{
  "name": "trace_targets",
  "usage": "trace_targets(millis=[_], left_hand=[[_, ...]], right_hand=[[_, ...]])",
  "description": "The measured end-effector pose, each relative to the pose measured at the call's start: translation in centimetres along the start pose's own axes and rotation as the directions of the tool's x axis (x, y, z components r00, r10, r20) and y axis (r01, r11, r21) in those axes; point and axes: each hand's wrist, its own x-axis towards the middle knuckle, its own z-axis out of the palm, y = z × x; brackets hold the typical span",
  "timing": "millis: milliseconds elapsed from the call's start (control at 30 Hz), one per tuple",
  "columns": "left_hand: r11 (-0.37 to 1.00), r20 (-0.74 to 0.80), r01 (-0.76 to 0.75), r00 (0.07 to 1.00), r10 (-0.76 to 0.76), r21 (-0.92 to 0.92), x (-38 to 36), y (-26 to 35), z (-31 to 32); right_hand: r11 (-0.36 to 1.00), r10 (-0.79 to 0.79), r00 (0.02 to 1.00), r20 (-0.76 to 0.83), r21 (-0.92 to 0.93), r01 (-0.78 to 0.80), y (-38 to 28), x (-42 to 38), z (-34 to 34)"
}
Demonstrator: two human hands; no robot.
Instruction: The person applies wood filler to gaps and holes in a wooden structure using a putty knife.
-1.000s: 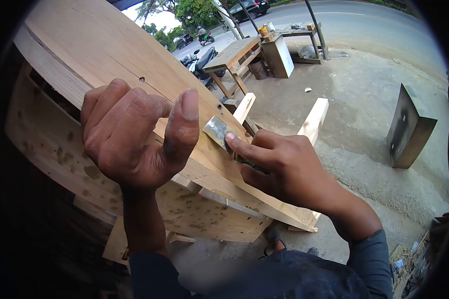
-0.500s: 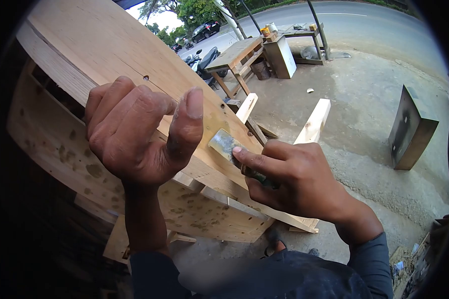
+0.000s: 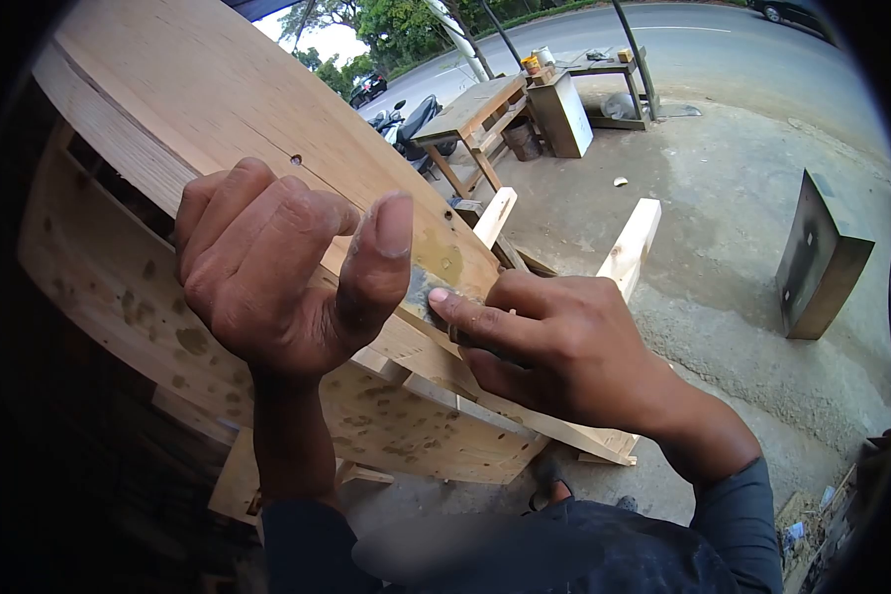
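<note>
My right hand point(image 3: 564, 346) grips a putty knife, its index finger pressed along the blade point(image 3: 418, 287). The blade rests against a pale wooden board point(image 3: 203, 84), beside a yellowish smear of filler point(image 3: 445, 259). My left hand point(image 3: 282, 267) is raised over the board with fingers curled in and thumb upright; whatever may be inside the curl is hidden. Below, a second wooden panel point(image 3: 297, 416) carries many darker filler spots. The knife's handle is mostly covered by my right fingers.
Pale timber lengths point(image 3: 631, 247) jut out beyond the board. Farther off stand a wooden workbench point(image 3: 475, 104), a metal cabinet point(image 3: 562, 114) and a parked motorbike point(image 3: 406, 124). A dark box-like panel point(image 3: 817, 262) stands on the concrete at right. A road runs behind.
My right hand has moved left with the putty knife, so the blade is now partly behind my left thumb. The left hand stays nearly in place, and more filler shows on the board.
</note>
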Motion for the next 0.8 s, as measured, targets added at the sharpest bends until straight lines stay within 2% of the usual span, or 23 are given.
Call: trace_targets(millis=[133,200,267,333,400,467,533,600,633,667,733,800], left_hand=[[1.0,0.001,0.001,1.0,-0.001,0.007,0.1,-0.1,-0.1],[1.0,0.002,-0.003,1.0,0.002,0.029,0.2,-0.3,-0.2],[0.999,0.004,0.006,1.0,-0.007,0.031,0.2,-0.1,-0.3],[0.999,-0.004,0.015,1.0,-0.015,0.029,0.3,-0.1,-0.1],[0.999,0.002,0.019,1.0,-0.019,0.039,0.1,-0.2,-0.2],[0.999,-0.011,0.007,1.0,-0.007,0.033,0.1,-0.3,-0.1],[0.999,-0.027,0.002,1.0,-0.001,0.038,0.1,-0.3,-0.1],[0.999,-0.009,0.0,1.0,0.0,0.047,0.2,-0.2,-0.2],[0.999,-0.034,-0.004,0.999,0.005,0.035,0.2,-0.1,0.0],[1.0,-0.035,-0.007,0.999,0.008,0.024,0.1,-0.2,0.1],[1.0,-0.045,-0.01,0.999,0.01,0.015,0.0,-0.4,0.1],[1.0,-0.041,0.001,0.999,0.001,0.03,0.1,-0.2,0.0]], right_hand=[[1.0,0.012,0.993,0.117,0.002,-0.012,0.9,-0.7,0.2],[0.994,0.085,0.978,0.19,-0.079,-0.071,-0.2,-1.0,-1.8],[0.995,0.098,0.981,0.17,-0.052,-0.09,-0.2,-0.6,-2.4],[0.998,0.057,0.998,-0.024,0.023,-0.057,-0.2,0.0,-2.1],[0.999,0.042,0.998,-0.045,0.001,-0.042,0.4,0.1,-1.0],[0.997,0.076,0.99,0.119,-0.033,-0.072,0.9,-0.4,0.3],[0.995,0.097,0.988,0.12,-0.019,-0.096,-0.1,-1.0,-1.1],[0.981,0.192,0.932,0.306,-0.072,-0.179,-1.1,-1.0,-3.1],[0.986,0.164,0.966,0.202,-0.048,-0.157,-1.1,-1.0,-2.9],[0.985,0.174,0.965,0.198,-0.052,-0.167,-0.8,-0.9,-2.4],[0.991,0.13,0.991,0.007,-0.003,-0.13,0.2,-0.9,-0.9],[0.991,0.133,0.989,0.058,-0.007,-0.133,0.7,-1.8,-0.4]])
